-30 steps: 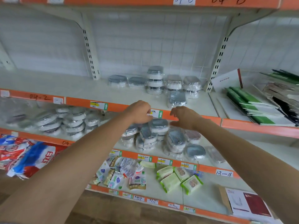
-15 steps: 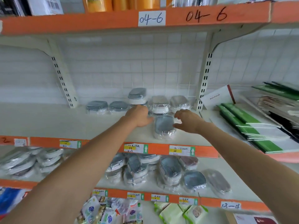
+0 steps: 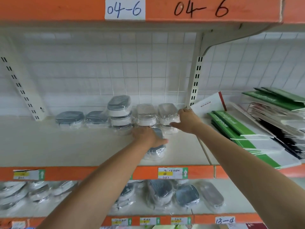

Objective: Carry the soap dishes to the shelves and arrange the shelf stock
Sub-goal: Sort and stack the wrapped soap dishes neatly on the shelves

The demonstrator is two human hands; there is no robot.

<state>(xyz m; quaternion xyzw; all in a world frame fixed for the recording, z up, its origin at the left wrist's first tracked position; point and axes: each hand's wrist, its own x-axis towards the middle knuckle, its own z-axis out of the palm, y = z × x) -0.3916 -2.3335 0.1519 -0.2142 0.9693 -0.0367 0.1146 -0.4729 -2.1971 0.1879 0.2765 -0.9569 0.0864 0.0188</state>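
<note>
- The left hand [image 3: 149, 137] lies palm-down over a grey-lidded soap dish wrapped in clear film [image 3: 155, 150] near the middle of the white shelf board [image 3: 66, 146]; its fingers curl over the far edge of the lid, gripping it, though the fingertips themselves are hidden behind the dish.
- Most of that dish's lid is covered by the hand, so only its near edge and white base show.
- The right hand [image 3: 186, 120] reaches to the back row, fingers spread and relaxed, with the fingertips against a stack of white film-wrapped soap dishes [image 3: 167, 114]; whether it presses or merely touches cannot be told.
- Left of these stand another white wrapped stack [image 3: 146, 114], a taller stack of grey-lidded dishes [image 3: 119, 113], and two single grey-lidded dishes [image 3: 70, 119] beside the wall.
- Glare on the film blurs the edges, so the count in each stack is unclear.
- On the lower shelf [image 3: 145, 209], more wrapped soap dishes [image 3: 186, 195] lie loosely, partly hidden by both forearms.
- Green and white flat boxes [image 3: 247, 134] at the right are cut off by the frame edge.
- The small print on the yellow price label [image 3: 172, 173] cannot be read.
</note>
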